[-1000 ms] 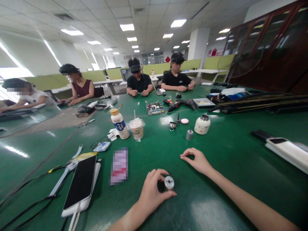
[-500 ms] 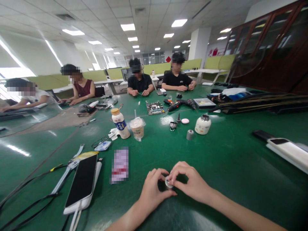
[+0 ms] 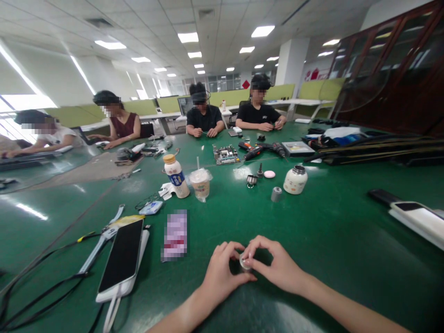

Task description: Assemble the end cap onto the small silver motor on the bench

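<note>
Just above the green tabletop, a small round whitish piece with a shiny rim (image 3: 244, 262) sits between my two hands; its exact kind is hard to make out. My left hand (image 3: 225, 267) curves around it from the left, thumb below and fingers above. From the right, my right hand (image 3: 272, 264) pinches at its top with thumb and fingertips, hiding part of it. Beyond them stand a cream wide-mouthed flask (image 3: 295, 180) without a lid and a grey cylinder (image 3: 276, 194). A metal piece with a loop (image 3: 251, 181), a dark upright part (image 3: 260, 170) and a pink oval (image 3: 269, 174) lie nearby.
To the left are a phone (image 3: 121, 259) on a white power bank, cables, a blurred purple packet (image 3: 175, 236), a milk bottle (image 3: 176, 178) and a drink cup (image 3: 200, 184). Farther off lie a circuit board (image 3: 225, 154) and power drills (image 3: 260, 150). Several people sit across the table.
The right fingertips have shifted slightly over the small round piece, covering more of its top. The whole view has moved a little; the left hand keeps its hold.
</note>
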{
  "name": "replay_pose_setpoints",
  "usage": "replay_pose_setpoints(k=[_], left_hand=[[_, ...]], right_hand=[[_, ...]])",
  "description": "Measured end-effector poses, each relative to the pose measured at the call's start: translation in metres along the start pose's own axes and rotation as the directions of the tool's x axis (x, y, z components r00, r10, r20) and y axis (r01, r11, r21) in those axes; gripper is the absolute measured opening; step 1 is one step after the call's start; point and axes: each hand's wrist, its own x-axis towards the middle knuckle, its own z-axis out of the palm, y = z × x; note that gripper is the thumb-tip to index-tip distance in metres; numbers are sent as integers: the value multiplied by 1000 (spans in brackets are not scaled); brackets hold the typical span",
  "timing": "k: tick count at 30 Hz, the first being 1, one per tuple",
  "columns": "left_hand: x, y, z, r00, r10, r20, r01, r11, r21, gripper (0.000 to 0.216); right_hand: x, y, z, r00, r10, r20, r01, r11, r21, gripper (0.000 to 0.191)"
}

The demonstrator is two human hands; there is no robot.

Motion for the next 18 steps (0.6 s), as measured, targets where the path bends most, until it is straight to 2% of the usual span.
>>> replay_pose_setpoints(k=[3, 9, 13, 18], left_hand=[[0, -1, 0, 1000, -4, 1, 4, 1000, 0, 55], [1, 0, 0, 1000, 3, -3, -3, 1000, -1, 50], [0, -1, 1, 1000, 16, -4, -16, 1000, 1, 43], [0, -2, 1, 1000, 20, 2, -20, 1000, -4, 42]], right_hand=[[-1, 4, 1, 1000, -17, -14, 17, 1000, 15, 8], [-2, 12, 0, 976, -215, 21, 216, 967, -134, 10], [-4, 13, 1, 969, -247, 19, 248, 962, -112, 20], [-4, 11, 2, 953, -300, 25, 301, 949, -95, 19]])
